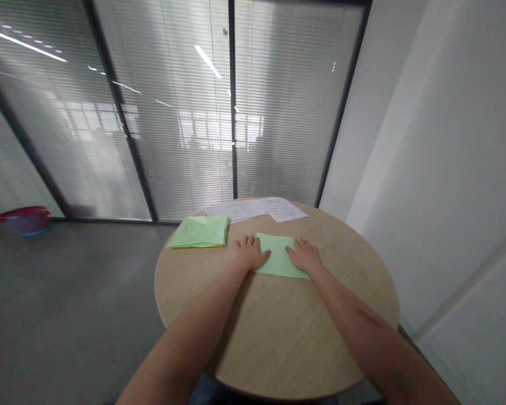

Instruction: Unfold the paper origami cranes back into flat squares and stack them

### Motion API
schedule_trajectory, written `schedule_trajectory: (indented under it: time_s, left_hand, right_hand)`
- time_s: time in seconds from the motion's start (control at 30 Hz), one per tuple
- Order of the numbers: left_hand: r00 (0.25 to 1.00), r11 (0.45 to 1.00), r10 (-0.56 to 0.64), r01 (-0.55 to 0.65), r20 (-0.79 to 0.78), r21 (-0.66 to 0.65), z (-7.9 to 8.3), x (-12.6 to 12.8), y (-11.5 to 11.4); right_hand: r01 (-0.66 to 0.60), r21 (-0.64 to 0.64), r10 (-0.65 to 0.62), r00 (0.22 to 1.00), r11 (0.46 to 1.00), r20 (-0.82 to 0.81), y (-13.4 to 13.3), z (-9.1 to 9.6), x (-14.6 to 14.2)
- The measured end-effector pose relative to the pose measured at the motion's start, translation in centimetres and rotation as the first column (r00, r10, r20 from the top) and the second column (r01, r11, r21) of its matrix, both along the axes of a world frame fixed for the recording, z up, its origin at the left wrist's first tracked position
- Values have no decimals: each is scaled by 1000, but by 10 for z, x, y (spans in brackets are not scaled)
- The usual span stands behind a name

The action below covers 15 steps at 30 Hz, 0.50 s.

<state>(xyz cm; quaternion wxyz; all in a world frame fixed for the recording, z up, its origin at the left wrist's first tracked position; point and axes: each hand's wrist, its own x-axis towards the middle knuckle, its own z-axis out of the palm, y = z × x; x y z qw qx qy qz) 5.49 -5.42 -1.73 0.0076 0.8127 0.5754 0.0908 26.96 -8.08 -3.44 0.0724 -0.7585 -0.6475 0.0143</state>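
Note:
A light green sheet [278,256], paper or thin cloth, lies flat on the round wooden table [287,332]. My left hand [249,254] rests palm down over its left edge, fingers spread and thumb pointing inward. Over the right edge lies my right hand [305,255], also flat with its fingers apart. Between the two thumbs the middle of the sheet shows. To the left of my left hand sits a folded green stack [199,232] with a bit of yellow showing at its lower edge.
White printed papers [284,209] lie at the table's far edge. A glass partition with blinds [185,140] stands behind, and a white wall [447,169] rises at the right. On the floor at far left is a red and blue basket [27,221].

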Motion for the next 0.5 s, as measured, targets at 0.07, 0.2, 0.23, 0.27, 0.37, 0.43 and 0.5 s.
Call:
schedule_trajectory:
  time_s: [0.07,0.2,0.23,0.27,0.37,0.43,0.5]
  left_hand:
    - [1000,1000,22,-22,-4,0,1,1,-2]
    - [997,996,82,-82,9,38,1,-1,-6]
    - [995,993,97,-99,24,61,1,-2,-7]
    - [993,990,112,-116,43,85,2,-3,-8]
    - [990,980,119,-130,81,149,4,-4,-9]
    - [997,978,29,-43,71,202,7,-1,-10]
    - [991,963,-128,114,39,246,8,6,-13]
  right_hand:
    - [35,-18,-35,999,999,-4,1,0,5]
    - [49,-28,-50,999,998,-8,2,0,8]
    - [49,-25,-49,999,998,-10,2,0,8]
    - [47,-22,-47,999,999,-11,1,0,8]
    - [40,-14,-40,999,999,-8,0,-1,7]
    - [37,-10,-37,999,999,-7,-1,1,7]
    - [31,-1,-31,999,1000,-8,-3,3,6]
